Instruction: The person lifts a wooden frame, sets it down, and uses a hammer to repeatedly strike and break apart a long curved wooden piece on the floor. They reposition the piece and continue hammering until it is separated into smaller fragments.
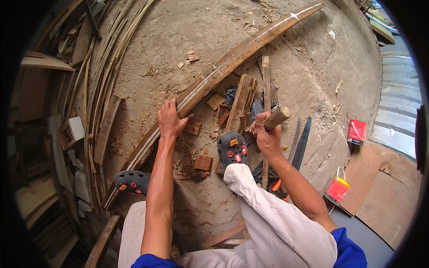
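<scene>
A long, slightly curved wooden beam (223,65) with a white streak along its top runs from the lower left to the upper right. My left hand (169,119) grips it near the middle, fingers over its far edge and thumb on the near side. To the right, my right hand (267,139) is closed round a thick wooden-handled tool (278,118), its handle end pointing up toward me. The tool's head is mostly hidden by the hand. My dark clog (232,149) presses near a wood block (241,102); the other clog (132,182) is by the beam's lower end.
Reddish wood chips (203,162) lie between my feet. A narrow upright-lying stick (267,82) and a dark saw-like blade (302,140) are on the right. Bent wood strips (114,53) line the left. Red cans (357,131) stand near plywood (389,196) at the right.
</scene>
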Available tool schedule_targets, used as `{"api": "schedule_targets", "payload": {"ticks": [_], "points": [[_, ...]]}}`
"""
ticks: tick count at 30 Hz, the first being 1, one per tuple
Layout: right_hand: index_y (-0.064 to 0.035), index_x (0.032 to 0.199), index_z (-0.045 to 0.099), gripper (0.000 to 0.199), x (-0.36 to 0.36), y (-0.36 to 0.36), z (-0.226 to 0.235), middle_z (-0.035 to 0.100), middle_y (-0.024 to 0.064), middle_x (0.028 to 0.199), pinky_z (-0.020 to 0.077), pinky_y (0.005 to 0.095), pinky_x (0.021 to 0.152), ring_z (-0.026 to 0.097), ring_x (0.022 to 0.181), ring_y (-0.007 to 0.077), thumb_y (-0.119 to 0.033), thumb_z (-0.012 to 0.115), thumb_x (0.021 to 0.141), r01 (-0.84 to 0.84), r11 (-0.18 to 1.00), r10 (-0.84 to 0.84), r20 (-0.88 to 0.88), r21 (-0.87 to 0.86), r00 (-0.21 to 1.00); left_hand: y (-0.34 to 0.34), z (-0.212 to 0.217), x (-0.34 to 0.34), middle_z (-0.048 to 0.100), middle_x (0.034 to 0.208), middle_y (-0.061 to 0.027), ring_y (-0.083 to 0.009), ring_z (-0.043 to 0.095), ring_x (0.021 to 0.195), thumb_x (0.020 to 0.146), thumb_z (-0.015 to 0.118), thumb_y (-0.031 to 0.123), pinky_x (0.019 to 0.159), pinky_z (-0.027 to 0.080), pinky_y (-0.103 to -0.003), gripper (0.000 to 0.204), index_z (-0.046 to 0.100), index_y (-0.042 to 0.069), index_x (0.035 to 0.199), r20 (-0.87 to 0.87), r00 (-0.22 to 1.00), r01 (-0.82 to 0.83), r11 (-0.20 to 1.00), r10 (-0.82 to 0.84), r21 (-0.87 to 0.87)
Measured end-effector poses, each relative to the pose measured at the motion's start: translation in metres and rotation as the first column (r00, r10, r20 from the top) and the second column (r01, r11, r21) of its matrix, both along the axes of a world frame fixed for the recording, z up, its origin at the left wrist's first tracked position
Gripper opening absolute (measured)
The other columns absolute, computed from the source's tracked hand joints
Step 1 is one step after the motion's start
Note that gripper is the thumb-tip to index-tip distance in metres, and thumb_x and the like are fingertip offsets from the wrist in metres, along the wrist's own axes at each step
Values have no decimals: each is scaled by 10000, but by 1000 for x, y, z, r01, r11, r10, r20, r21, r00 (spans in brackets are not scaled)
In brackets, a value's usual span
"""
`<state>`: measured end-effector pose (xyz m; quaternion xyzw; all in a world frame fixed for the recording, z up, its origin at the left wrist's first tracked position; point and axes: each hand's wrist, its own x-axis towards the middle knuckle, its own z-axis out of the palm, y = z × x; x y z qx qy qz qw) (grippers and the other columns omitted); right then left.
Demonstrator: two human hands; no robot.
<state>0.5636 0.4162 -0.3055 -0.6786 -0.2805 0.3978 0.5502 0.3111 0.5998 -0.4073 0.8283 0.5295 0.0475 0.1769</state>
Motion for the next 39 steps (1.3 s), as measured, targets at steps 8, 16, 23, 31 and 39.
{"api": "schedule_targets", "payload": {"ticks": [8, 16, 23, 31, 39], "points": [[-50, 790, 523, 435, 34, 35, 22, 486, -15, 657, 391, 242, 503, 475, 548, 74, -410, 636, 1005, -63, 993, 48, 150, 98, 988, -30, 4, -38, 562, 1223, -150, -344, 532, 1152, 705, 901, 367, 976, 406, -472, 878, 461, 48, 1395, 2, 999, -44, 999, 44, -22], [-29, 691, 616, 401, 61, 142, 29, 654, 69, 626, 494, 329, 489, 635, 549, 151, -313, 690, 965, -324, 940, 226, 514, 108, 827, -34, 0, -32, 554, 1254, -148, -339, 519, 1195, 703, 876, 317, 1039, 386, -459, 844, 451, 82, 1393, 7, 995, -101, 995, 101, 28], [-70, 752, 677, 195, 71, 241, -28, 672, 107, 639, 531, 399, 569, 665, 565, 271, -228, 743, 847, -602, 790, 435, 795, -113, 423, -33, -6, -28, 557, 1259, -122, -300, 521, 1210, 660, 849, 587, 1057, 364, -454, 969, 445, 102, 1396, 10, 995, -103, 988, 102, 117], [-133, 716, 666, 202, 53, 246, -49, 659, 98, 632, 544, 412, 597, 669, 586, 295, -296, 764, 782, -740, 594, 510, 859, -314, 46, -31, -1, -26, 570, 1274, -126, -314, 531, 1226, 612, 822, 699, 1061, 368, -464, 1037, 475, 78, 1367, 40, 994, -108, 991, 105, 82], [-127, 641, 571, 262, -1, 248, -63, 539, -17, 534, 443, 293, 425, 507, 464, 83, -205, 633, 883, -702, 709, 552, 570, 63, 609, -32, 1, -25, 574, 1287, -123, -310, 528, 1241, 610, 816, 704, 1072, 365, -461, 1052, 472, 74, 1379, 18, 995, -102, 990, 101, 94]]}}
